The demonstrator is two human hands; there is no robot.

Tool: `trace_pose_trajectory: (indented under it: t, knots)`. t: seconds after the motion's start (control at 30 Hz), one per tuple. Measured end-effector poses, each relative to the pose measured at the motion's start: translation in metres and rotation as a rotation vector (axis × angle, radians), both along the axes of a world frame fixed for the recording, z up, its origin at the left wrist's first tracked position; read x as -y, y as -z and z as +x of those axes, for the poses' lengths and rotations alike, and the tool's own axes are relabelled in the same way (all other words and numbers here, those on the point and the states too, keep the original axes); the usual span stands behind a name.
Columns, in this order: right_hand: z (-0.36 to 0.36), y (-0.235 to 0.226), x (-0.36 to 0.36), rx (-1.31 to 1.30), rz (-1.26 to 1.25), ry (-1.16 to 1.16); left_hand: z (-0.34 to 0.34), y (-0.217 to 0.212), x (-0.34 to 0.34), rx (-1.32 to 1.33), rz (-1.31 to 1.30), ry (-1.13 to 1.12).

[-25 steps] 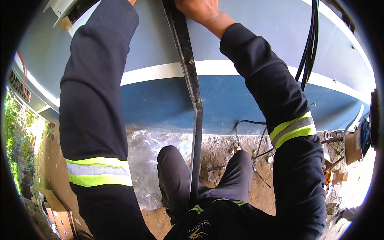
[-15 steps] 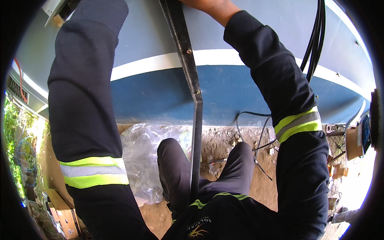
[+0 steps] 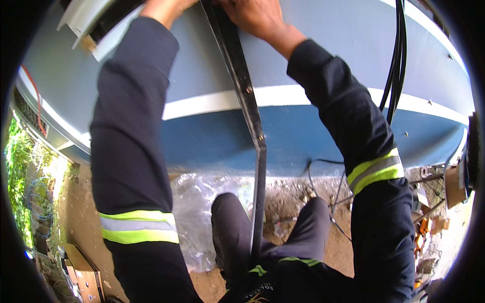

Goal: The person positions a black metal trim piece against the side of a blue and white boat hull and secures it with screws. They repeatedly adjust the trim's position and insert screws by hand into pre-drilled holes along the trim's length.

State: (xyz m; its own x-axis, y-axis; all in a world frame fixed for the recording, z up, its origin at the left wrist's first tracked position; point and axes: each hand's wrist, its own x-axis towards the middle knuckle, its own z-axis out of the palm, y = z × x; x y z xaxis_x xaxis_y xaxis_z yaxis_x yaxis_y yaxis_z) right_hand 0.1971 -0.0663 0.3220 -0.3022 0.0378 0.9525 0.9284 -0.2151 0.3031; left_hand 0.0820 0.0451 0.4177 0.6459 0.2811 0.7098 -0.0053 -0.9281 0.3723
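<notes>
A black metal bar (image 3: pixel 238 76) with brass-coloured bolts runs down from the top edge, bends, and ends between my legs. To its right, my right hand (image 3: pixel 256 18) is closed, its curled fingers right beside the upper end of the bar. What they grip, if anything, is hidden. My left hand (image 3: pixel 168 9) reaches up on the bar's other side. Only its wrist and back show, since the fingers lie beyond the top edge. Behind both arms stands a grey and blue painted wall (image 3: pixel 202 136) with a white stripe.
Black cables (image 3: pixel 396 60) hang down the wall at right, and a thin black cable loops near the ground. Clear plastic sheeting (image 3: pixel 194 222) lies left of my knees. Cardboard boxes (image 3: pixel 83 275) stand at lower left, with another carton (image 3: pixel 454 184) at far right. A white metal frame (image 3: pixel 88 25) juts out upper left.
The view has shifted so the wall and bar sit lower. My left hand has come into sight at the top, and more of my right hand shows beside the bar.
</notes>
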Motion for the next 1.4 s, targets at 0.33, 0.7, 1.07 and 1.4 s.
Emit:
trace_pose_trajectory:
  t: [0.33,0.7,1.07,1.4]
  knots:
    - [0.007,0.002,0.005,0.041,0.000,-0.009,0.001,-0.003,-0.011,-0.117,-0.056,-0.098]
    - [0.003,0.002,0.001,0.031,0.053,-0.014,0.000,0.013,-0.010,0.013,0.282,-0.168]
    - [0.003,0.002,-0.005,0.013,0.093,0.034,-0.005,0.060,-0.018,0.261,0.038,0.128]
    - [0.003,0.003,0.000,0.063,0.052,0.048,0.018,0.102,-0.036,0.709,0.305,0.308]
